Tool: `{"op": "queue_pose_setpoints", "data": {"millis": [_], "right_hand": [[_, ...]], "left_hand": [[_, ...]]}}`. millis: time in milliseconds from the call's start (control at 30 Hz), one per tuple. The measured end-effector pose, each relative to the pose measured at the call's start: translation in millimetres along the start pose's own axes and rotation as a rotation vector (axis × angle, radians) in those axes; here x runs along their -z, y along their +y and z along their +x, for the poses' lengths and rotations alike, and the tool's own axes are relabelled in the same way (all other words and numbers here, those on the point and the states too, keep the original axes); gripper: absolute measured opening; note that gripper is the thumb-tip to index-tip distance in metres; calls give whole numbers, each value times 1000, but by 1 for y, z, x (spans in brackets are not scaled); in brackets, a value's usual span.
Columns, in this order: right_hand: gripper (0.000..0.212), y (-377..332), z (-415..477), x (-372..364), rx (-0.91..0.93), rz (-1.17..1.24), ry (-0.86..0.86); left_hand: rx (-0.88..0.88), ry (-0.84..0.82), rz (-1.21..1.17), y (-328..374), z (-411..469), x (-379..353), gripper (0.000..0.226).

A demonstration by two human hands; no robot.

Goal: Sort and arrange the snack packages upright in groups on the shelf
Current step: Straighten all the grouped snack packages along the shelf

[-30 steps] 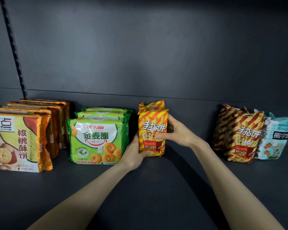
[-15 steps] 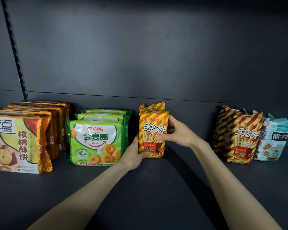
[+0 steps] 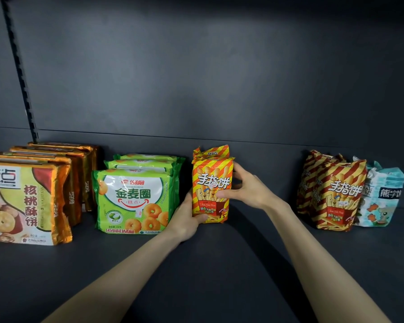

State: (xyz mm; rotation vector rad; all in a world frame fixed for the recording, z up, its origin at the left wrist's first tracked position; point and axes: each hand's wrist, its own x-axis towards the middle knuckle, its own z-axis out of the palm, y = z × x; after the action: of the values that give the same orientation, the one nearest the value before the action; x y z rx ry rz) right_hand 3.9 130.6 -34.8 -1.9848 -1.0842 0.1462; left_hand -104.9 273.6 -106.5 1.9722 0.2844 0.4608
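Note:
An orange-and-yellow striped finger-biscuit pack (image 3: 211, 180) stands upright mid-shelf, with a second like it just behind. My left hand (image 3: 187, 220) grips its lower left corner, thumb across the bottom front. My right hand (image 3: 247, 187) holds its right side, thumb on the front. To the left stand three green ring-biscuit packs (image 3: 132, 201) in a row. Further left are several orange walnut-biscuit packs (image 3: 26, 201). At the right stand two red-and-yellow striped finger-biscuit packs (image 3: 338, 194) and a pale blue bear-biscuit pack (image 3: 383, 197).
The dark shelf floor (image 3: 219, 276) stretches toward me. A dark back panel (image 3: 219, 78) rises behind the packs, with a slotted upright rail (image 3: 21, 73) at the left. A gap lies between the held pack and the red-striped packs.
Both hands stay on the orange striped pack; it has barely shifted. The view has moved slightly.

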Motion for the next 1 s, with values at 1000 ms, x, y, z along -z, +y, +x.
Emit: {"op": "queue_pose_setpoints", "data": {"millis": [1000], "right_hand": [[73, -31, -29, 13, -155, -422, 15]], "left_hand": [[-67, 2, 498, 31, -51, 18, 47]]}}
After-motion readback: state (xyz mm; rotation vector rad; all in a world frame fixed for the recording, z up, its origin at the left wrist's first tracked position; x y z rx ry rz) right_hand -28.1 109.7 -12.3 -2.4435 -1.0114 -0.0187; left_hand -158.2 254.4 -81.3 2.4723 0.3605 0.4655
